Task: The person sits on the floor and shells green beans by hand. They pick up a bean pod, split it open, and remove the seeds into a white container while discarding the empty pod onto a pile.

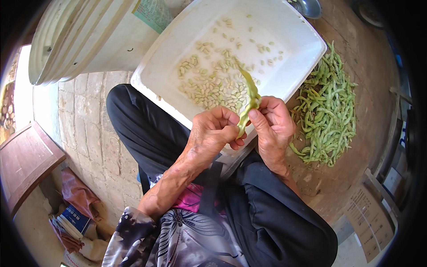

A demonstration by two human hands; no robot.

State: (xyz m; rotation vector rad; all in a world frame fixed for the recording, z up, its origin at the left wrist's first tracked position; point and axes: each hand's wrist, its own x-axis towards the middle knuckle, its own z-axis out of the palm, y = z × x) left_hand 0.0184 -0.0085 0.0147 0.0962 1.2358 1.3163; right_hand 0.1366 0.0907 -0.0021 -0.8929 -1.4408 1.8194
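Between my two hands is a green bean pod (248, 88), its far tip pointing up over the tub. My left hand (217, 128) pinches the pod's lower end between thumb and fingers. Higher along it, my right hand (272, 125) grips the pod's middle, where it looks split or bulging. Below them sits a white plastic tub (156, 63), its near rim by my legs. Loose shelled beans (217, 88), pale green to cream, are scattered over its floor, thickest on the near side. To the right of the tub, a heap of unshelled bean pods (330, 113) lies on the ground.
A large whitish plastic bucket (90, 40) stands left of the tub. At the top right is a metal bowl (308, 7). A brown wooden panel (30, 160) and bags (78, 193) are at the left; a printed cardboard piece (368, 222) is at lower right. Brick paving (96, 123) shows beneath.
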